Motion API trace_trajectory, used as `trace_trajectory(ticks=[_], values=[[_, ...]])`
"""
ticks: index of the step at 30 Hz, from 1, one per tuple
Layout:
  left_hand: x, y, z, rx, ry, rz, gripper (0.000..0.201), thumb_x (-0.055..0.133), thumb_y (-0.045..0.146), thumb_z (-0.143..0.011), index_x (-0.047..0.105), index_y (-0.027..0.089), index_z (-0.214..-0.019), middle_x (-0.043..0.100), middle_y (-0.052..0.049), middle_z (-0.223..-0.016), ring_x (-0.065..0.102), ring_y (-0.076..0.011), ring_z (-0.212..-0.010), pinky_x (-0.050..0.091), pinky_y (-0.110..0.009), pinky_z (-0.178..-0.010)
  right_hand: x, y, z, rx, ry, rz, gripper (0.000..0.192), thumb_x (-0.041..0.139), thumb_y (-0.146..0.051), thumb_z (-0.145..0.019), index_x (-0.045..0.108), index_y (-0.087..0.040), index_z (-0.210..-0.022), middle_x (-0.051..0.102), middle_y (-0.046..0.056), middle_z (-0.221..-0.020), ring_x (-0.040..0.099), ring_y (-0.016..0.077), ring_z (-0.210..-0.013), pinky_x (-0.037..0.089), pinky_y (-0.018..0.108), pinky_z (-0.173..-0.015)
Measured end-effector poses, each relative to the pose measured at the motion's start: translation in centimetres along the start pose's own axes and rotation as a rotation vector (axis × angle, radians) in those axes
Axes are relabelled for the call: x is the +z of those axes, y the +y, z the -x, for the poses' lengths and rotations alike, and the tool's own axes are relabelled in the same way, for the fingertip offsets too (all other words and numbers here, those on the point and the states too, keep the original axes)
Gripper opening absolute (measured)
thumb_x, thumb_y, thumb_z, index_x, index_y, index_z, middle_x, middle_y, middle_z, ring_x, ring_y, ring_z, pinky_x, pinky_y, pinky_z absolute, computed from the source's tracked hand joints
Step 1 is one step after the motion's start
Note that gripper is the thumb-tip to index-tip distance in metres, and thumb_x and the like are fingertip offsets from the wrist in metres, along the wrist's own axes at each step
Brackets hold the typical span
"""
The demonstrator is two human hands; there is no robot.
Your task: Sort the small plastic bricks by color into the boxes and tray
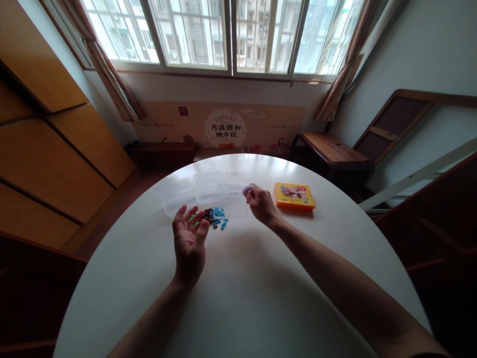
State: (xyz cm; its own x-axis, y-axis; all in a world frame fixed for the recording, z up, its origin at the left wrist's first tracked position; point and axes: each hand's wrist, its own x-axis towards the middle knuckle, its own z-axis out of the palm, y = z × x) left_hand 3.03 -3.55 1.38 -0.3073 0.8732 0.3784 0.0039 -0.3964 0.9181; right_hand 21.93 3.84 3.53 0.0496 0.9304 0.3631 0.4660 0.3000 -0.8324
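At our desk, our right hand holds a clear case.
Our left hand is spread wide, palm up, and we see nothing in it; our right grip pinches one end of the case, over the far part of the desk. The yellow box sits to the right, and a clear box to the left. Brown bits, blue bits and green bits lie between our hands, close to our left fingers. To do this well, we should hold the case gently and level, and not bump the bits.
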Motion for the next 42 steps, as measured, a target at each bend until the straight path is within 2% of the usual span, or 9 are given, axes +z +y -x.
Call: trace_trajectory(ticks=[3, 7, 10, 13, 20, 28, 36, 39, 42], values=[[-0.2, -0.1, -0.1, -0.007, 0.006, -0.015, 0.061, 0.069, 0.039, -0.077, 0.041, 0.025, -0.130, 0.052, -0.011, -0.125, 0.058, -0.0216, -0.107, 0.053, -0.037, -0.088, -2.7, 1.2, -2.0, 0.050, 0.068, 0.273, 0.013, 0.053, -0.020, -0.087, 0.064, -0.021, -0.081, 0.062, 0.002, -0.065, 0.056, 0.0186, -0.066, 0.036, 0.027, -0.069], [-0.2, -0.1, 0.1, -0.006, -0.036, -0.051, 0.058, 0.066, 0.036, -0.079, 0.041, 0.024, -0.130, 0.052, -0.011, -0.124, 0.059, -0.0203, -0.102, 0.053, -0.037, -0.085, -5.3, 2.5, -4.3, 0.178, 0.088, 0.582, 0.022, 0.044, -0.026, -0.093, 0.063, -0.019, -0.099, 0.070, 0.009, -0.089, 0.062, 0.0239, -0.083, 0.040, 0.030, -0.076], [-0.3, 0.0, 0.1, -0.010, -0.041, -0.058, 0.056, 0.065, 0.036, -0.079, 0.042, 0.023, -0.129, 0.053, -0.011, -0.123, 0.060, -0.0191, -0.098, 0.053, -0.037, -0.084, -6.0, 3.2, -5.7, 0.259, 0.085, 0.732, 0.026, 0.040, -0.026, -0.095, 0.062, -0.017, -0.105, 0.070, 0.012, -0.098, 0.062, 0.0261, -0.094, 0.042, 0.033, -0.082], [-0.4, 0.0, 0.0, -0.009, -0.045, -0.074, 0.055, 0.065, 0.035, -0.080, 0.042, 0.022, -0.128, 0.054, -0.010, -0.120, 0.060, -0.0185, -0.095, 0.053, -0.036, -0.082, -5.5, 3.6, -6.5, 0.300, 0.002, 0.819, 0.030, 0.036, -0.024, -0.096, 0.062, -0.017, -0.108, 0.069, 0.014, -0.104, 0.062, 0.0272, -0.099, 0.043, 0.034, -0.084], [-0.6, 0.2, -0.3, 0.007, -0.034, -0.112, 0.052, 0.063, 0.035, -0.080, 0.043, 0.022, -0.127, 0.055, -0.009, -0.118, 0.060, -0.0181, -0.093, 0.052, -0.035, -0.082, -3.1, 3.7, -7.2, 0.274, -0.126, 0.810, 0.030, 0.040, -0.030, -0.095, 0.065, -0.018, -0.105, 0.070, 0.014, -0.104, 0.063, 0.0271, -0.099, 0.046, 0.033, -0.082], [-0.7, -0.2, -0.6, 0.018, 0.014, -0.144, 0.051, 0.065, 0.032, -0.079, 0.045, 0.021, -0.125, 0.056, -0.009, -0.116, 0.059, -0.0176, -0.093, 0.050, -0.033, -0.081, -1.2, 4.1, -8.4, 0.204, -0.220, 0.722, 0.038, 0.042, -0.031, -0.094, 0.054, -0.017, -0.127, 0.068, 0.012, -0.113, 0.060, 0.0262, -0.108, 0.044, 0.033, -0.089], [-0.9, -0.4, -0.7, 0.025, 0.048, -0.169, 0.047, 0.064, 0.031, -0.079, 0.048, 0.021, -0.123, 0.057, -0.008, -0.114, 0.058, -0.0176, -0.093, 0.048, -0.034, -0.082, 1.6, 3.8, -9.0, 0.126, -0.300, 0.620, 0.047, 0.045, -0.029, -0.093, 0.046, -0.012, -0.137, 0.066, 0.013, -0.119, 0.057, 0.0266, -0.114, 0.042, 0.035, -0.096], [-1.0, -0.6, -0.9, 0.023, 0.056, -0.176, 0.047, 0.064, 0.031, -0.079, 0.048, 0.022, -0.122, 0.057, -0.008, -0.114, 0.057, -0.0178, -0.094, 0.047, -0.034, -0.083, 1.3, 3.4, -8.1, 0.091, -0.321, 0.578, 0.051, 0.048, -0.031, -0.092, 0.043, -0.013, -0.139, 0.064, 0.011, -0.121, 0.056, 0.0254, -0.114, 0.043, 0.035, -0.097], [-1.0, -0.7, -1.0, 0.023, 0.055, -0.189, 0.046, 0.064, 0.031, -0.079, 0.049, 0.022, -0.121, 0.058, -0.007, -0.113, 0.058, -0.0180, -0.094, 0.048, -0.034, -0.083, -1.0, 3.2, -6.6, -0.021, -0.291, 0.532, 0.052, 0.051, -0.032, -0.090, 0.045, -0.014, -0.138, 0.062, 0.012, -0.123, 0.053, 0.0257, -0.117, 0.041, 0.037, -0.100]])
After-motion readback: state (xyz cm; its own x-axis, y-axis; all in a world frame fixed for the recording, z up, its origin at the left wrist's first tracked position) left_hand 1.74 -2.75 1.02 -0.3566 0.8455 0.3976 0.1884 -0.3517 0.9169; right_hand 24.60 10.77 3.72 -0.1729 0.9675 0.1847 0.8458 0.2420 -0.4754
